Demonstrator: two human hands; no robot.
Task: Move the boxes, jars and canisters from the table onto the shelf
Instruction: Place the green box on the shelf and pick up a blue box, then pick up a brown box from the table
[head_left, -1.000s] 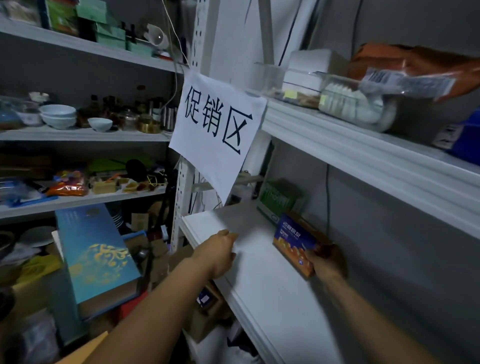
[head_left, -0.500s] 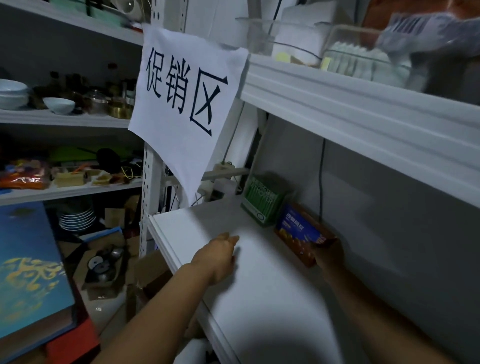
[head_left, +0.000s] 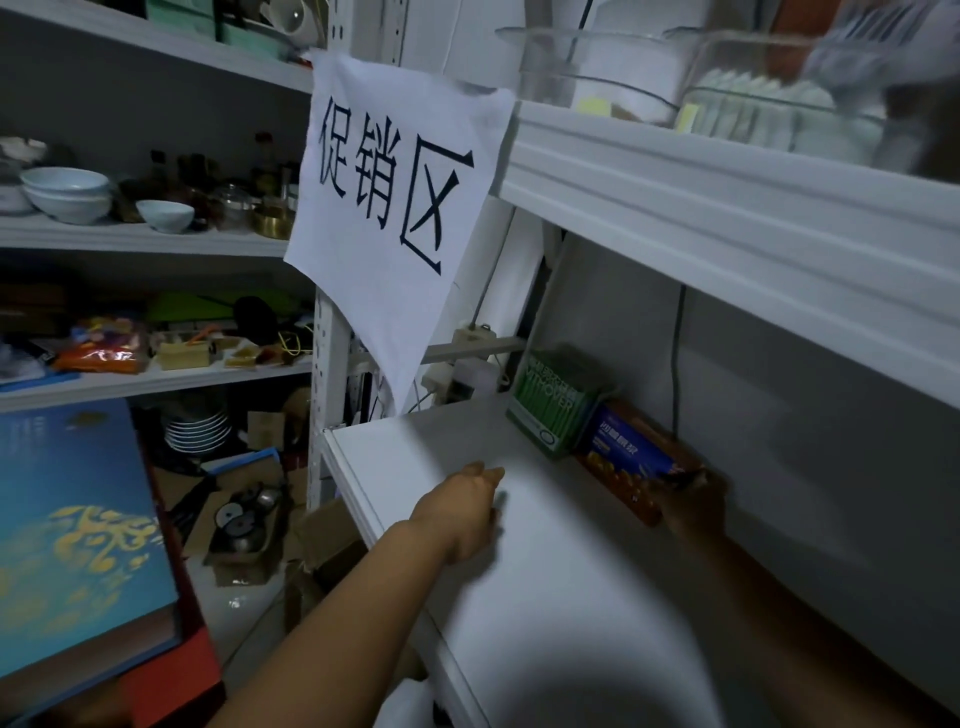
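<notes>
**Clearances.** The white shelf (head_left: 545, 571) runs from its front lip at the left to the grey back wall at the right. The upper shelf (head_left: 727, 218) overhangs it and limits the room overhead. A paper sign (head_left: 400, 197) with three black characters hangs from the upright post at the shelf's far left corner. The middle and near part of the shelf surface is open. A dark cable (head_left: 678, 358) runs down the back wall, above the box.

**Task items.** The blue and orange box (head_left: 623, 457) lies on its long side on the shelf, against the back wall. Its far end sits just beside the green box (head_left: 550, 415); contact between them cannot be confirmed. The green box stands at the far rear corner.

**Hands.** The right hand (head_left: 691, 499) grips the near end of the blue and orange box. It is in shadow, so single fingers are hard to make out. The left hand (head_left: 462, 499) rests on the shelf near the front lip, fingers relaxed, holding nothing.

**Surroundings.** Clear containers (head_left: 597, 78) stand on the upper shelf. The rack to the left carries bowls (head_left: 67, 192) and stacked plates (head_left: 200, 428). A large blue box (head_left: 78, 519) with a gold pattern lies at lower left.

**Change.** One second ago the blue and orange box was held tilted, well apart from the green box. It now lies flat beside it. The left hand stays in the same place.
</notes>
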